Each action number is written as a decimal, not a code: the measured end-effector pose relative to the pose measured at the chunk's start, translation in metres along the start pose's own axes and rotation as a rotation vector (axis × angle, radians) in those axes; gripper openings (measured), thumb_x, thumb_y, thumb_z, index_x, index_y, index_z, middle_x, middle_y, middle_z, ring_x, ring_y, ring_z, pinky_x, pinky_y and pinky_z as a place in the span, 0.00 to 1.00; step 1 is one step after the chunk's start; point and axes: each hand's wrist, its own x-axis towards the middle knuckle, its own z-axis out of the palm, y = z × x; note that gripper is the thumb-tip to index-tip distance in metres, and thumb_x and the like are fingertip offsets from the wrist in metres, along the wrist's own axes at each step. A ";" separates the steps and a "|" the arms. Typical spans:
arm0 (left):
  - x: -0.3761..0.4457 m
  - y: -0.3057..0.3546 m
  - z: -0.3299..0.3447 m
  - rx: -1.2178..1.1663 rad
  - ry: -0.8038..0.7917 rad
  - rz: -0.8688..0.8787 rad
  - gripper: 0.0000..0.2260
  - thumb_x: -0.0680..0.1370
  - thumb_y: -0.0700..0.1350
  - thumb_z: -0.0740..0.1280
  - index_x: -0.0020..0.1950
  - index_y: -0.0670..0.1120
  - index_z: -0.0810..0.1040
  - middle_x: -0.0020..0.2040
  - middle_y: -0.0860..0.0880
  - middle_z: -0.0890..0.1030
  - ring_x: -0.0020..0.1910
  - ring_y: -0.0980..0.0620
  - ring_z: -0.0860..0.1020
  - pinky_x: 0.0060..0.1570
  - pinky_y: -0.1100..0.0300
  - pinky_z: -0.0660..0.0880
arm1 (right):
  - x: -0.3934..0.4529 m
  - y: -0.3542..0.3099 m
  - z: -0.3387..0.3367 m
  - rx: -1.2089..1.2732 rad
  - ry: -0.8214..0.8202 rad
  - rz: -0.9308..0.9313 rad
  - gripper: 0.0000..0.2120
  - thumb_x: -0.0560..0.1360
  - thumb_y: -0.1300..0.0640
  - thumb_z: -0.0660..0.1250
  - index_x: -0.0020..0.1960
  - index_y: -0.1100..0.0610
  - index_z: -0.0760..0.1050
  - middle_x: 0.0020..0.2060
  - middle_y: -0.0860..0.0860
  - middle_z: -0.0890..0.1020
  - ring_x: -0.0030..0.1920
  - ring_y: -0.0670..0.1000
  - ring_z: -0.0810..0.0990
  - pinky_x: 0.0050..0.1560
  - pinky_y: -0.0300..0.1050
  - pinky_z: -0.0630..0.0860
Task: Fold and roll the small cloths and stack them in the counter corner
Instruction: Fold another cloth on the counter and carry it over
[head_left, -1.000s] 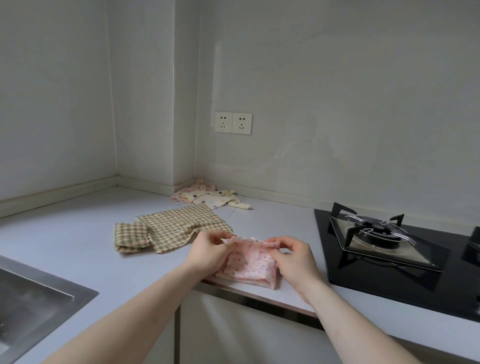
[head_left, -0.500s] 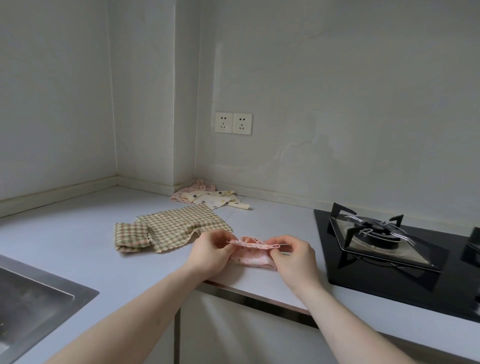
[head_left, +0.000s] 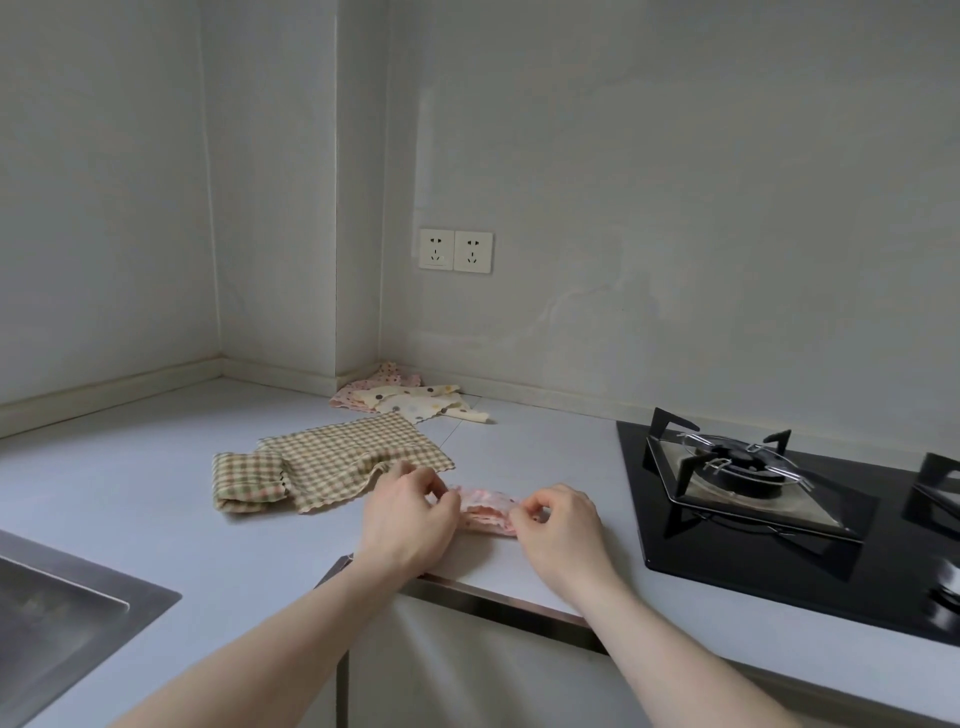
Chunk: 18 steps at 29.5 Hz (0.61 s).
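At the far left a brushed steel sink (head_left: 62, 618) is sunk into the pale grey countertop (head_left: 156, 509). Next along lies a green-and-beige checked cloth (head_left: 332, 462), its left end rolled up, the rest spread flat. Behind it, tucked into the wall corner, sits a small heap of pink and cream dotted cloths (head_left: 410, 397), below a pair of white wall sockets (head_left: 455, 251). Near the counter's front edge the left hand (head_left: 410, 514) pinches one end of a folded pink patterned cloth (head_left: 485, 512), and the right hand (head_left: 558, 525) pinches the other end, the cloth lying low on the counter between them. To the right stands a black glass gas hob (head_left: 779, 509).
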 end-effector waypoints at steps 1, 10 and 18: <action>-0.002 -0.001 0.001 0.013 0.019 0.087 0.04 0.76 0.52 0.66 0.47 0.53 0.78 0.52 0.55 0.75 0.56 0.56 0.69 0.56 0.56 0.67 | 0.001 0.000 0.001 -0.001 0.001 0.003 0.10 0.76 0.54 0.70 0.36 0.51 0.77 0.41 0.45 0.78 0.51 0.51 0.75 0.47 0.40 0.66; -0.008 0.001 0.004 0.191 -0.084 0.260 0.11 0.74 0.56 0.61 0.45 0.56 0.82 0.48 0.61 0.80 0.54 0.56 0.72 0.56 0.57 0.62 | 0.003 0.002 0.003 0.041 -0.004 0.024 0.06 0.72 0.56 0.73 0.40 0.48 0.77 0.41 0.43 0.80 0.47 0.48 0.79 0.49 0.44 0.77; -0.001 -0.004 0.007 0.156 0.014 0.052 0.09 0.75 0.59 0.66 0.41 0.55 0.78 0.47 0.58 0.79 0.51 0.54 0.74 0.59 0.53 0.67 | 0.006 0.008 0.005 -0.014 0.013 0.079 0.03 0.76 0.52 0.70 0.44 0.48 0.77 0.47 0.45 0.75 0.56 0.52 0.76 0.56 0.45 0.73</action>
